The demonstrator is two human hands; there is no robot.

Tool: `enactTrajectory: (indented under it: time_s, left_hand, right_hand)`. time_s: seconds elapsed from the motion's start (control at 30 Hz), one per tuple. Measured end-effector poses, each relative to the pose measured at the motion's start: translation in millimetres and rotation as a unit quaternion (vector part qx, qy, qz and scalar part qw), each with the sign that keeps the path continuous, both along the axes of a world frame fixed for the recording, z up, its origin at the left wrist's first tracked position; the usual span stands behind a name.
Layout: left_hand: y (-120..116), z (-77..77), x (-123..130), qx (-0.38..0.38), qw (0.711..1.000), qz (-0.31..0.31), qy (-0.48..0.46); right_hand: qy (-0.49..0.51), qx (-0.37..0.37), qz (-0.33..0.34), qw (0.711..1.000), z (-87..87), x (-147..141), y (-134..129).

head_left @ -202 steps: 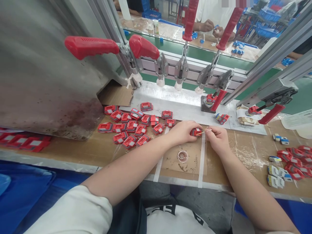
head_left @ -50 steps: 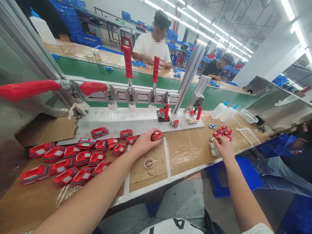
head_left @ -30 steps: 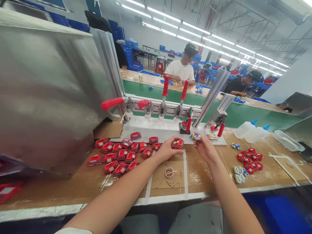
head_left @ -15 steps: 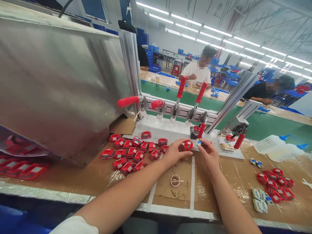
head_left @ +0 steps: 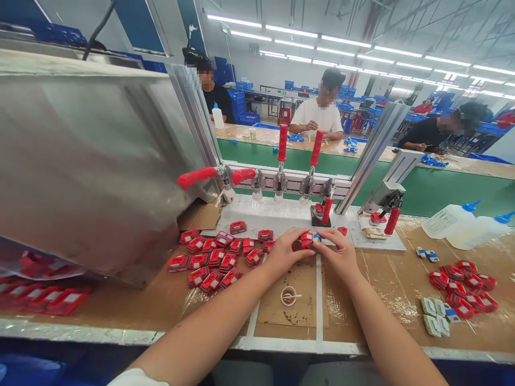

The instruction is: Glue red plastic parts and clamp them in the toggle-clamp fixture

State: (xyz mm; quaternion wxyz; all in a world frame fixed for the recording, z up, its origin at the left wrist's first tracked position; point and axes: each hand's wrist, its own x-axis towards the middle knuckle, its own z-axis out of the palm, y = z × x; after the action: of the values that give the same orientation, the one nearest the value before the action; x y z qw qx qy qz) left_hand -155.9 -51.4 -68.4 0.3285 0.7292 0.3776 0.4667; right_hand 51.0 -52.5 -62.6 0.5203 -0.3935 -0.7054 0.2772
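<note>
Above the cardboard sheet, my left hand (head_left: 287, 249) is closed on a red part (head_left: 307, 240). My right hand (head_left: 337, 248) pinches a small blue and pale part (head_left: 317, 237), which meets the right side of the red one. Just behind my hands, a red-handled clamp (head_left: 328, 210) stands over a red piece on a black block. Many red parts (head_left: 216, 257) lie loosely on the bench to the left of my left hand. A small round cup (head_left: 288, 296) with a thin stick in it rests on the cardboard (head_left: 306, 313) below my hands.
Several toggle clamps (head_left: 280, 179) line a metal frame behind; another clamp (head_left: 391, 220) stands to the right. Two bottles (head_left: 446, 228), red parts (head_left: 462, 287) and pale parts (head_left: 435, 317) lie at right. A metal box (head_left: 92, 161) fills the left. People sit across the green strip.
My right hand has moved left toward my left hand, and the gap between the two parts has closed. The camera view has shifted slightly.
</note>
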Motion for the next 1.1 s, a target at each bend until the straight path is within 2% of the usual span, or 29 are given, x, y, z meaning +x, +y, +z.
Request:
enactTrajectory:
  time_s: [0.17, 0.3, 0.4, 0.63, 0.73, 0.83, 0.97, 1.03, 1.1]
  left_hand:
    - [-3, 2.6, -1, 0.017, 1.000, 0.004, 0.018]
    - [-4, 1.0, 1, -0.011, 0.999, -0.027, -0.022]
    - [-4, -0.1, 2, -0.023, 0.998, -0.031, -0.044]
    - [-3, 1.2, -1, 0.043, 0.998, 0.018, 0.051]
    - [-6, 6.2, 1, 0.087, 0.981, 0.077, 0.153]
    - [-11, 16.6, 6, 0.144, 0.937, 0.127, 0.291]
    - [-15, 36.6, 13, 0.168, 0.882, 0.125, 0.423]
    - [-13, 45.7, 14, 0.162, 0.878, 0.102, 0.439]
    - [-8, 51.9, 12, 0.141, 0.899, 0.083, 0.405]
  right_hand:
    - [0.005, 0.017, 0.000, 1.000, -0.2, -1, -3]
    - [0.044, 0.015, 0.036, 0.998, -1.4, 0, -4]
    - [0.047, 0.020, 0.039, 0.998, -1.7, 0, -5]
    - [-0.018, 0.031, 0.003, 0.999, -5.2, -5, -5]
    - [-0.023, -0.011, -0.003, 1.000, -11.1, -9, -3]
    - [0.027, -0.108, 0.013, 0.994, -17.9, -15, -1]
    - [0.131, -0.227, 0.088, 0.961, -19.4, -20, 1]
    - [0.174, -0.256, 0.117, 0.944, -16.5, -20, 2]
    - [0.218, -0.280, 0.133, 0.925, -14.0, -19, 2]
